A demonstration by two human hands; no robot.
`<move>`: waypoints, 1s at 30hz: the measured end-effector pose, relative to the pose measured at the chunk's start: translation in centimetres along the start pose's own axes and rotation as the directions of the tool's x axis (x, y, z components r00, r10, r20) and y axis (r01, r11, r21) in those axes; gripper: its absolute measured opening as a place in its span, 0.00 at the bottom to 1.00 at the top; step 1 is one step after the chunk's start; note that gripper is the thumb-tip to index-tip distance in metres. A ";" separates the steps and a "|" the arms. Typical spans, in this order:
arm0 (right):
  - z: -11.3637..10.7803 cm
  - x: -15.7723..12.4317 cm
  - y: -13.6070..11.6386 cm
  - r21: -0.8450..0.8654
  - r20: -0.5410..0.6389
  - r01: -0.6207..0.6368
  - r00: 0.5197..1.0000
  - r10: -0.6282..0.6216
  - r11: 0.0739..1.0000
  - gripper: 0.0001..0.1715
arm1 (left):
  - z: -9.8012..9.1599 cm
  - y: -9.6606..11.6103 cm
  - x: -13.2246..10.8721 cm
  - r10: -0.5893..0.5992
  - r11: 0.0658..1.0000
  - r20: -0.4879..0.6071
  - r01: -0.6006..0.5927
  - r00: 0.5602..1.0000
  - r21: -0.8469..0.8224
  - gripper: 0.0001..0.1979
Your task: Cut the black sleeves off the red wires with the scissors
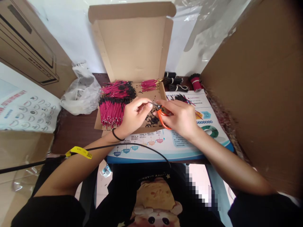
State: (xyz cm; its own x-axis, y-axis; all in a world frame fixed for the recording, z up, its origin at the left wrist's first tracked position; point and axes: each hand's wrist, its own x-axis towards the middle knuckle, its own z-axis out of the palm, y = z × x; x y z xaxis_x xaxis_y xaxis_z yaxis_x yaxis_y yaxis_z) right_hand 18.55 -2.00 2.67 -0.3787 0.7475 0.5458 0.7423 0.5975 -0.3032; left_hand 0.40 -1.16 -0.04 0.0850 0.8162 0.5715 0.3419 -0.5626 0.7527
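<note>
My right hand holds a small pair of scissors with orange handles, its blades pointing left toward my other hand. The fingertips of my left hand are pinched together at the blade tips, on something too small to make out. Both hands are over the front of an open cardboard box. Inside it, red and black wire pieces are piled at the left, and a smaller bunch of red pieces lies at the back. Small black scraps are scattered under my hands.
A plastic bag stands left of the box. Tied black bundles and a red bundle lie behind at the right. A black cable crosses over my left forearm. Large cardboard stands at the right.
</note>
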 end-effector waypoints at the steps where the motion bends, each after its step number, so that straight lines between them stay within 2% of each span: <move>1: 0.0 0.0 0.0 -0.009 0.002 0.000 1.000 0.000 1.000 0.21 | 0.0 0.0 0.0 0.003 1.000 -0.001 -0.003 1.000 0.005 0.10; 13: 0.0 -0.2 0.1 -0.034 0.033 0.024 0.999 -0.023 0.999 0.22 | 0.0 -0.3 -0.1 0.021 1.000 -0.027 -0.021 0.999 0.002 0.10; 22: 0.1 -0.3 0.6 -0.069 0.071 0.074 0.995 -0.069 0.995 0.19 | -0.2 -0.4 -0.3 0.037 0.999 0.014 -0.037 0.999 0.019 0.10; 26: 0.1 -0.2 0.6 -0.066 0.081 0.053 0.996 -0.047 0.996 0.20 | 0.0 -0.4 -0.2 0.035 0.999 -0.004 -0.034 0.999 0.025 0.10; 30: 0.1 0.1 0.7 -0.044 0.035 -0.012 0.999 0.014 0.999 0.21 | 0.2 -0.2 0.0 0.013 1.000 0.013 -0.013 1.000 -0.009 0.10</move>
State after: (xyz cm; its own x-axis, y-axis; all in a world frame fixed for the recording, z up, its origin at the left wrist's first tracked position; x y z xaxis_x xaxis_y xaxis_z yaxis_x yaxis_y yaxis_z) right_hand 18.98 -1.54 2.47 -0.3874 0.7651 0.5143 0.7704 0.5751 -0.2752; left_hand 0.55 -1.02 -0.21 0.1014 0.8101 0.5774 0.3325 -0.5746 0.7479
